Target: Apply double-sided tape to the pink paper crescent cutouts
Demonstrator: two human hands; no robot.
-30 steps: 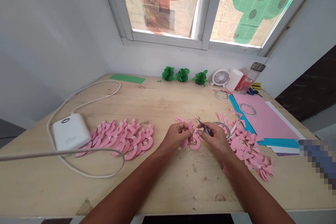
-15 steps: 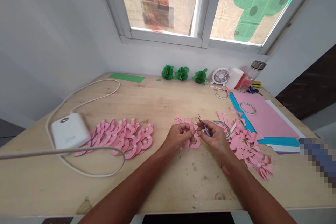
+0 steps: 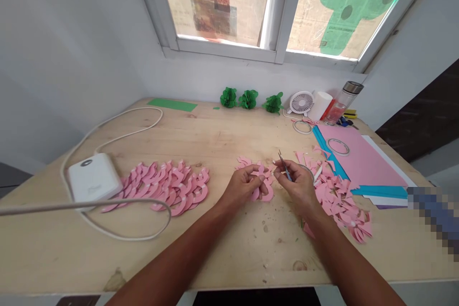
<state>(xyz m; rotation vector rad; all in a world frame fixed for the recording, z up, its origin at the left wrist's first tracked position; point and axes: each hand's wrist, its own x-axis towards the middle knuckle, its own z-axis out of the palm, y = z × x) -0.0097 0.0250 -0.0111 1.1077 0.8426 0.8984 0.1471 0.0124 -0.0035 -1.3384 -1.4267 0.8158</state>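
Note:
My left hand [image 3: 244,184] pinches a curved pink paper piece [image 3: 266,192] above the middle of the wooden table. Just to its right, my right hand [image 3: 294,179] is closed around small scissors [image 3: 285,165], whose points aim up and away from me. A narrow gap separates the two hands. Behind my left hand lie more pink pieces [image 3: 245,160]. Partly hidden by my right hand is a tape roll. Pink scraps [image 3: 337,201] are heaped to the right, and overlapping pink curved strips [image 3: 179,186] lie to the left.
A white device [image 3: 93,179] with a looping cable [image 3: 125,238] sits at the left. Green paper shapes [image 3: 248,99], a small fan [image 3: 301,103] and a bottle [image 3: 340,104] line the back. Pink sheets [image 3: 369,160] with a tape roll [image 3: 338,147] are at the right.
My right hand has moved slightly right, away from my left hand, with the scissors. The hands were almost touching before. My left hand stays at the pink piece.

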